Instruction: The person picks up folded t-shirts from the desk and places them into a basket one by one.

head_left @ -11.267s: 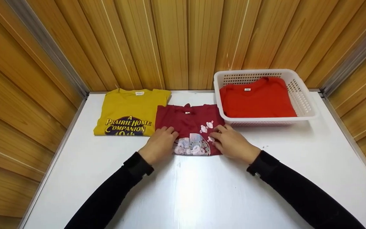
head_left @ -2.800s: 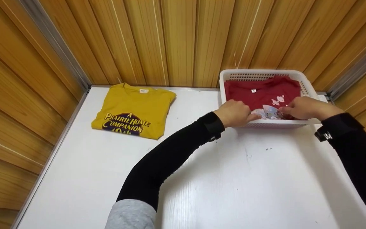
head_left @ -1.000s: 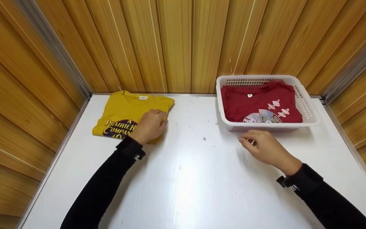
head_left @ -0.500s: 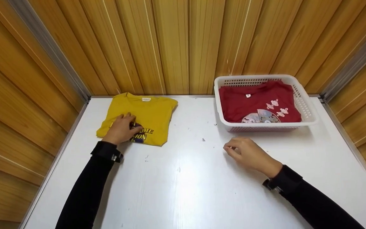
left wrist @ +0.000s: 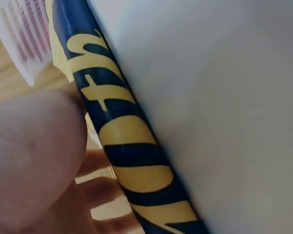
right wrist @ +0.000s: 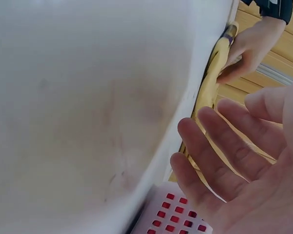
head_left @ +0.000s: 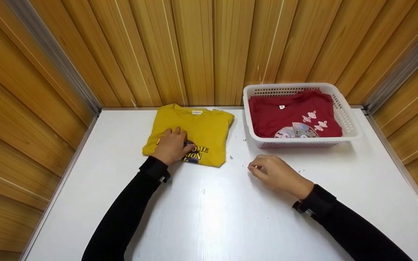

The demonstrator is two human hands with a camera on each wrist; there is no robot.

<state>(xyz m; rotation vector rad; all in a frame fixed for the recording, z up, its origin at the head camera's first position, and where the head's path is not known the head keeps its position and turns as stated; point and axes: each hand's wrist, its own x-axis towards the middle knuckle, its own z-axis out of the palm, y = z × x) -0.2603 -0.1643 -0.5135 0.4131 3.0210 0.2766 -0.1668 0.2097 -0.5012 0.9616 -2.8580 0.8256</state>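
Observation:
A folded yellow T-shirt (head_left: 210,127) with dark lettering lies on the white table, left of the basket. My left hand (head_left: 172,146) rests on its front, fingers spread over the print and covering part of the letters. In the left wrist view, the shirt's folded near edge (left wrist: 132,134) shows big yellow letters on dark blue, beside the palm. My right hand (head_left: 281,175) hovers low over the table, right of the shirt and in front of the basket. Its loosely bent fingers (right wrist: 215,151) hold nothing in the right wrist view.
A white plastic basket (head_left: 307,140) stands at the back right, close to the yellow shirt. Inside lies a folded dark red shirt (head_left: 270,117) with pink flower-like shapes. Wood-patterned walls (head_left: 194,54) border the table at the back and both sides.
The dark red shirt went from the table into the basket, over the red garment. My left hand then came onto the yellow shirt and slid it right. My right hand shifted slightly left.

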